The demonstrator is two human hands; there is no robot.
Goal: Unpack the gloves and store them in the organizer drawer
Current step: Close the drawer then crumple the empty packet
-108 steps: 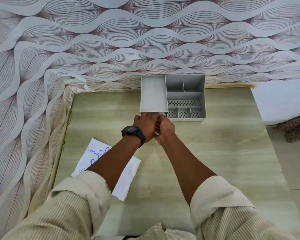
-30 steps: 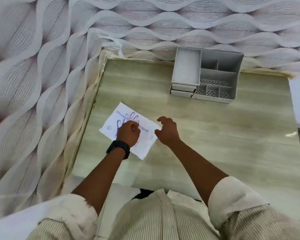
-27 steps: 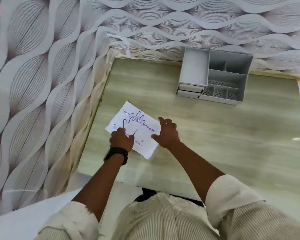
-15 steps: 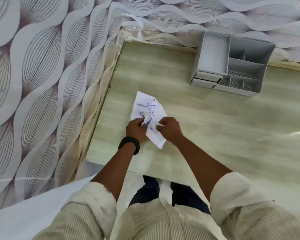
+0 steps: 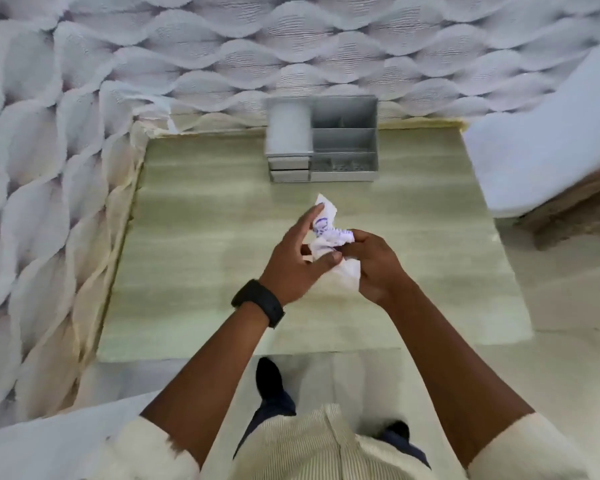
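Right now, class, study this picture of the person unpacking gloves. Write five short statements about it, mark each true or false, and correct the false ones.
1. Both hands hold the white glove packet above the table. True.
2. The black wristband is on the right hand. False: it is on the left hand.
3. The grey organizer stands at the table's far edge, by the wall. True.
4. The packet lies flat on the table. False: it is crumpled and held in the fingers.
5. The two small drawers sit at the organizer's front left. True.
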